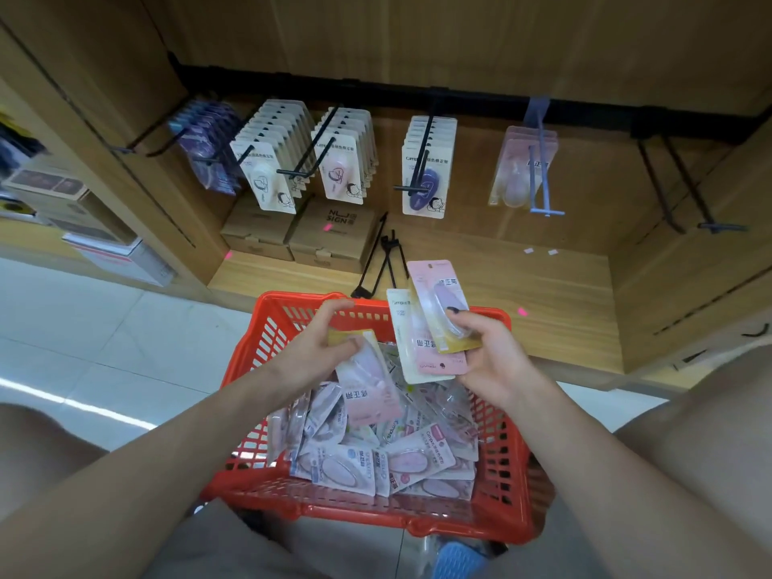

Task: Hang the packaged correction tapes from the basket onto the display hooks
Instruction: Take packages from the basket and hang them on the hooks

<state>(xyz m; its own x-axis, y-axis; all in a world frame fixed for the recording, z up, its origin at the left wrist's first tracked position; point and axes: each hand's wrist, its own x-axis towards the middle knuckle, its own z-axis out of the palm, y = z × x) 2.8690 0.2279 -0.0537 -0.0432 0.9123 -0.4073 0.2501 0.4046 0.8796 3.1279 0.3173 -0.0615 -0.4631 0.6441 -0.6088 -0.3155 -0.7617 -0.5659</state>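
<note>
Hooks [292, 160] at eleven o'clock already carry full rows, the blue hook [539, 177] at one o'clock holds only a few pink packs, and the black pair [685, 185] at two o'clock hangs bare. Left hand [321, 348] pinches one pink pack [367, 386] above the basket [267, 340]; right hand [493, 361] grips a small fan of packs [434, 323]. Judging by colour, these belong on the blue hook: square up the punched holes, then thread them straight along the prong.
</note>
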